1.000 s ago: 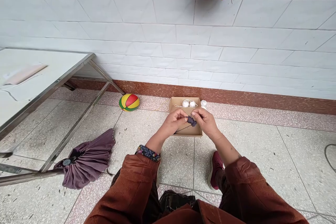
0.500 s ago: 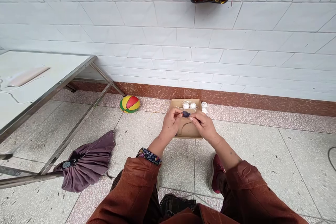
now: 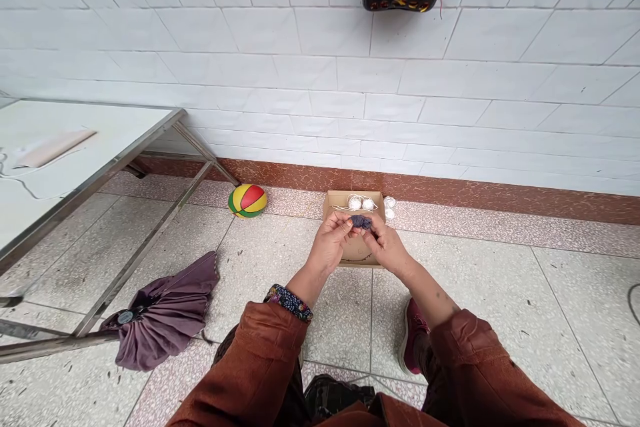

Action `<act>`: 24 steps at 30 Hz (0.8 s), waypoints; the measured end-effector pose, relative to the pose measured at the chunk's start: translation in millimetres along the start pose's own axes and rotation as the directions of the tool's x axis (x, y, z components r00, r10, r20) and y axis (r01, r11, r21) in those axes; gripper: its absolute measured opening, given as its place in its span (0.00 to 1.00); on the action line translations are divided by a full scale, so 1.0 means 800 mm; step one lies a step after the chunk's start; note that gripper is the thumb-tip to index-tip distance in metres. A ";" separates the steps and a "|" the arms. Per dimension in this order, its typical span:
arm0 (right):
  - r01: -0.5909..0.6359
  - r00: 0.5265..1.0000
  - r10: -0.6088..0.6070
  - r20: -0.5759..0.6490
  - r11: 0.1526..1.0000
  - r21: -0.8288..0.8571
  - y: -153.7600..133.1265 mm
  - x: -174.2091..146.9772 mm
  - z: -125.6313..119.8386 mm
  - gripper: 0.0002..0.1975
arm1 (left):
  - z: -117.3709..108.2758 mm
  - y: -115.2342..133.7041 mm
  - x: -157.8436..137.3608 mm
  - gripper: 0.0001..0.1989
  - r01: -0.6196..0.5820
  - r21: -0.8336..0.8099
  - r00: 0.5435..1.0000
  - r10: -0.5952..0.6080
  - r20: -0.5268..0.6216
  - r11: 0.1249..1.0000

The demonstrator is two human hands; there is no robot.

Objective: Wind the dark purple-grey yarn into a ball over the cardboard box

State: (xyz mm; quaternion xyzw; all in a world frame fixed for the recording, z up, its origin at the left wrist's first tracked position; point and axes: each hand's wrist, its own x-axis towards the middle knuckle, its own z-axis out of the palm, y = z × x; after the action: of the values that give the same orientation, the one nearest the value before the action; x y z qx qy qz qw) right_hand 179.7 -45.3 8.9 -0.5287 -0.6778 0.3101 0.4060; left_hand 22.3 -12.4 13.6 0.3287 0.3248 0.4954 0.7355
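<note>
A small dark blue-grey bundle of yarn [image 3: 361, 221] is held between my two hands, above an open cardboard box [image 3: 357, 263]. My left hand [image 3: 329, 243] pinches its left end with thumb and fingers. At its right end, my right hand [image 3: 391, 248] is closed on it, fingertips close to those of the left. Two white balls of string [image 3: 361, 203] lie at the far side of the box, with loose string trailing from them. A dark strand shows against the box floor below my hands.
More white balls [image 3: 389, 207] sit just right of the box. A coloured ball [image 3: 247, 201] rests by the leg of a white table [image 3: 90, 113]. On the floor at left lies a folded purple umbrella [image 3: 165, 313]. A black basket [image 3: 405, 0] is on the tiled wall.
Both hands have come closer together around the yarn bundle, and the bundle sits slightly more to the right. The dark strand hangs in a different curve. The view has tilted up a little.
</note>
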 end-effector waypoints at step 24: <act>0.039 0.999 -0.038 -0.005 0.998 0.053 0.006 0.007 -0.011 0.16 | 0.009 0.012 -0.008 0.16 -0.068 0.293 0.987 0.023 0.156 0.954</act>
State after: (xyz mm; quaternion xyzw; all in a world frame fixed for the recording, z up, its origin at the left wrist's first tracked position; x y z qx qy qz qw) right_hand 189.4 -38.9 10.2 -0.5051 -0.6787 0.3193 0.4270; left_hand 21.2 -16.4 26.5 0.4794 0.3313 0.4317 0.6885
